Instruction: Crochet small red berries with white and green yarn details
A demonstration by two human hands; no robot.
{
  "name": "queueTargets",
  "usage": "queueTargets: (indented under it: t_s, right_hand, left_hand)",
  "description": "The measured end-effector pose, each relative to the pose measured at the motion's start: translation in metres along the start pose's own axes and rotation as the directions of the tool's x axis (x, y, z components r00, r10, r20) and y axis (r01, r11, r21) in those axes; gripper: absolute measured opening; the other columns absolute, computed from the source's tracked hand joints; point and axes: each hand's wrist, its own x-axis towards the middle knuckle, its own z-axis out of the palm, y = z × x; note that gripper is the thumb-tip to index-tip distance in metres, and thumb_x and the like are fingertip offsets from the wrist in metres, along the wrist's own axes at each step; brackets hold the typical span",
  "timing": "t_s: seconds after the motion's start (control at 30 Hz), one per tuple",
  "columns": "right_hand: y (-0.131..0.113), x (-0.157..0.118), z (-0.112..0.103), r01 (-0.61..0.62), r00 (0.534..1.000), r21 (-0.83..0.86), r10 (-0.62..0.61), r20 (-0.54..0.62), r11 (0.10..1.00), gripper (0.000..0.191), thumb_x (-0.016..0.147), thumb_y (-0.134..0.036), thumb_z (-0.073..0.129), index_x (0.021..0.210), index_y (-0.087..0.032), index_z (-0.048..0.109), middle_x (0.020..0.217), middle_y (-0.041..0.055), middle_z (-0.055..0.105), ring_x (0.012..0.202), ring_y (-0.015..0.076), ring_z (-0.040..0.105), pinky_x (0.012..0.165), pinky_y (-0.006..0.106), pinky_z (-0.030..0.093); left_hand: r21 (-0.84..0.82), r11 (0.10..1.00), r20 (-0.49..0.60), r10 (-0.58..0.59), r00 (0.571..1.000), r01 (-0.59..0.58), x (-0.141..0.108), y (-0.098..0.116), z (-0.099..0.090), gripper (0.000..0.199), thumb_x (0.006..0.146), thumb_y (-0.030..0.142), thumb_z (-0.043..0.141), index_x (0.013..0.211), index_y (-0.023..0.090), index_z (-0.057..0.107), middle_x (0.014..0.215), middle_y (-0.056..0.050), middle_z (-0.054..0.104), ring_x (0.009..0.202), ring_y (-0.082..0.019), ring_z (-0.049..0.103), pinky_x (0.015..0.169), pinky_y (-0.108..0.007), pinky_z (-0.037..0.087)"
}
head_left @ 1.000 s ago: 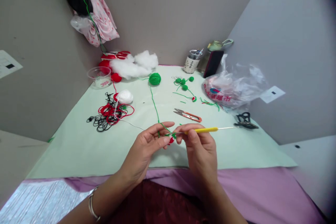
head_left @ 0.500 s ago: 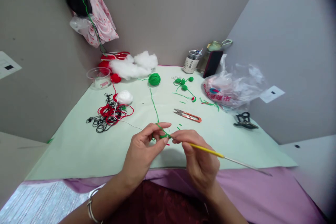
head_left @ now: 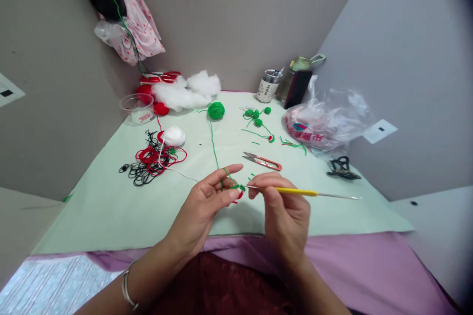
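Between the thumb and fingers of my left hand (head_left: 205,202) is a small red and green crochet piece (head_left: 241,191). Green yarn (head_left: 213,145) runs over my raised left index finger from a green yarn ball (head_left: 216,110) farther back. My right hand (head_left: 286,206) grips a crochet hook (head_left: 295,191) by its yellow handle. The hook's thin metal tip reaches the piece at my left fingertips; the other metal end points right. Whether the tip sits inside a stitch is too small to tell.
Orange thread snips (head_left: 263,161) lie beyond my hands. Tangled black and red yarn (head_left: 151,160) and a white yarn ball (head_left: 173,136) are at left. White stuffing (head_left: 185,92) sits at the back. Small green crocheted balls (head_left: 257,122), a plastic bag (head_left: 325,120) and a black claw clip (head_left: 343,168) are toward the right.
The hook has swung from slanting down to the right to nearly level. My left hand has turned a little, so the red part of the piece now shows.
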Motion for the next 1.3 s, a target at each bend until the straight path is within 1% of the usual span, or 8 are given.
queueTargets:
  t_s: [0.2, 0.37, 0.43, 0.57, 0.7, 0.97, 1.17, 1.3]
  right_hand:
    - [0.005, -0.007, 0.004, 0.103, 0.992, -0.112, -0.094, 0.078, 0.988, 0.023, 0.102, -0.012, 0.062, 0.108, -0.027, 0.077, 0.092, 0.0032, 0.077, 0.084, 0.0185, 0.073, 0.072, 0.033, 0.062]
    - [0.008, -0.015, -0.001, 0.313, 0.949, -0.311, -0.284, 0.134, 0.898, 0.037, 0.097, -0.006, 0.066, 0.123, -0.03, 0.078, 0.107, 0.0071, 0.077, 0.093, 0.0203, 0.074, 0.075, 0.034, 0.062]
    - [0.007, -0.011, -0.003, 0.193, 0.981, -0.182, -0.186, 0.053, 0.964, 0.03, 0.099, -0.007, 0.063, 0.115, -0.027, 0.078, 0.097, 0.005, 0.076, 0.085, 0.0185, 0.072, 0.072, 0.032, 0.06]
    - [0.004, -0.001, -0.002, -0.11, 0.994, 0.142, 0.112, -0.009, 0.984, 0.019, 0.104, -0.019, 0.061, 0.1, -0.026, 0.079, 0.082, 0.0007, 0.071, 0.07, 0.0144, 0.066, 0.065, 0.029, 0.056]
    - [0.003, -0.001, 0.002, -0.169, 0.985, 0.158, 0.162, 0.056, 0.973, 0.015, 0.101, -0.023, 0.068, 0.099, -0.028, 0.082, 0.09, 0.0017, 0.077, 0.081, 0.0156, 0.069, 0.071, 0.028, 0.057]
    - [0.012, -0.004, -0.003, -0.334, 0.942, 0.369, 0.323, 0.092, 0.867, 0.02, 0.107, -0.032, 0.06, 0.099, -0.025, 0.078, 0.092, 0.0009, 0.077, 0.074, 0.0124, 0.07, 0.071, 0.027, 0.059]
    - [0.005, -0.005, -0.003, -0.239, 0.971, 0.216, 0.23, 0.067, 0.947, 0.021, 0.108, -0.026, 0.057, 0.102, -0.026, 0.076, 0.092, 0.0, 0.076, 0.076, 0.0119, 0.07, 0.074, 0.027, 0.06]
    - [0.0, -0.009, -0.003, -0.014, 0.996, 0.01, 0.013, 0.086, 1.0, 0.023, 0.107, -0.015, 0.054, 0.109, -0.026, 0.074, 0.094, 0.0008, 0.077, 0.081, 0.0134, 0.072, 0.076, 0.028, 0.06]
  left_hand:
    - [0.121, 0.988, -0.037, 0.106, 0.994, -0.101, 0.0, -0.006, 0.002, 0.04, 0.079, 0.03, 0.092, 0.119, 0.03, 0.084, 0.089, 0.0, 0.068, 0.088, -0.015, 0.06, 0.087, -0.027, 0.046]
    - [-0.131, 0.983, 0.036, -0.124, 0.992, 0.128, 0.003, -0.008, 0.001, 0.046, 0.075, 0.031, 0.094, 0.118, 0.021, 0.084, 0.089, -0.002, 0.072, 0.085, -0.014, 0.06, 0.089, -0.028, 0.046]
    - [-0.179, 0.97, 0.039, -0.163, 0.986, 0.167, 0.005, -0.007, -0.001, 0.041, 0.073, 0.028, 0.095, 0.113, 0.019, 0.086, 0.09, -0.003, 0.072, 0.082, -0.013, 0.06, 0.086, -0.026, 0.046]
    - [-0.085, 0.996, -0.039, -0.034, 0.999, 0.031, 0.006, -0.006, -0.001, 0.037, 0.073, 0.026, 0.095, 0.109, 0.024, 0.086, 0.084, 0.0, 0.07, 0.081, -0.012, 0.06, 0.082, -0.023, 0.045]
    - [0.053, 0.998, 0.017, 0.031, 0.999, -0.032, 0.001, -0.01, 0.001, 0.037, 0.082, 0.029, 0.09, 0.118, 0.029, 0.084, 0.093, 0.0, 0.075, 0.092, -0.015, 0.064, 0.091, -0.026, 0.046]
    - [0.11, 0.993, -0.024, 0.042, 0.999, -0.039, -0.001, -0.013, -0.004, 0.037, 0.083, 0.032, 0.088, 0.119, 0.029, 0.082, 0.093, -0.002, 0.075, 0.092, -0.017, 0.066, 0.092, -0.03, 0.046]
    - [0.169, 0.982, -0.027, 0.094, 0.995, -0.088, -0.002, -0.012, -0.005, 0.033, 0.084, 0.031, 0.087, 0.116, 0.03, 0.083, 0.091, 0.0, 0.073, 0.09, -0.017, 0.065, 0.089, -0.029, 0.047]
    - [0.271, 0.946, -0.047, 0.199, 0.979, -0.179, -0.002, -0.013, -0.007, 0.03, 0.084, 0.025, 0.086, 0.114, 0.03, 0.084, 0.084, 0.002, 0.07, 0.088, -0.015, 0.064, 0.088, -0.026, 0.046]
